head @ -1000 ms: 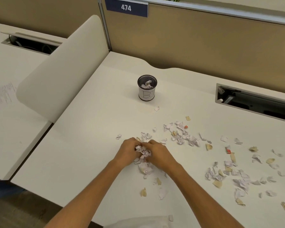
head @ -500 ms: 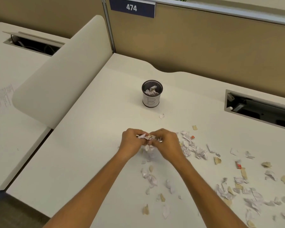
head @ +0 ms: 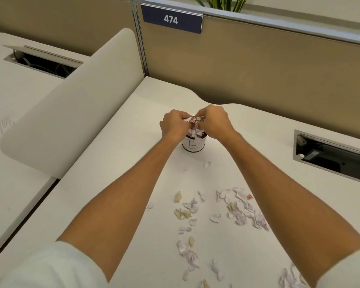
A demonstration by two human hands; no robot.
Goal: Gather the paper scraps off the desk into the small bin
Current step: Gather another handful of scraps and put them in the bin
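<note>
The small bin (head: 193, 145), a white cup with a dark rim and a hand-drawn mark, stands mid-desk. Both hands hover right above its mouth. My left hand (head: 173, 125) and my right hand (head: 215, 123) are cupped together around a bunch of paper scraps (head: 193, 119). Some scraps hang down between the hands into the bin's opening. Several loose white and tan scraps (head: 238, 206) lie on the white desk (head: 116, 163) nearer to me, between and beside my forearms.
A curved white divider panel (head: 75, 104) rises at the left. A tan partition with a "474" sign (head: 172, 19) backs the desk. An open cable tray (head: 330, 156) sits at the right, another one (head: 42, 61) on the neighbouring desk.
Both hands have lifted the gathered scraps off the desk and carried them forward from the pile to just above the bin.
</note>
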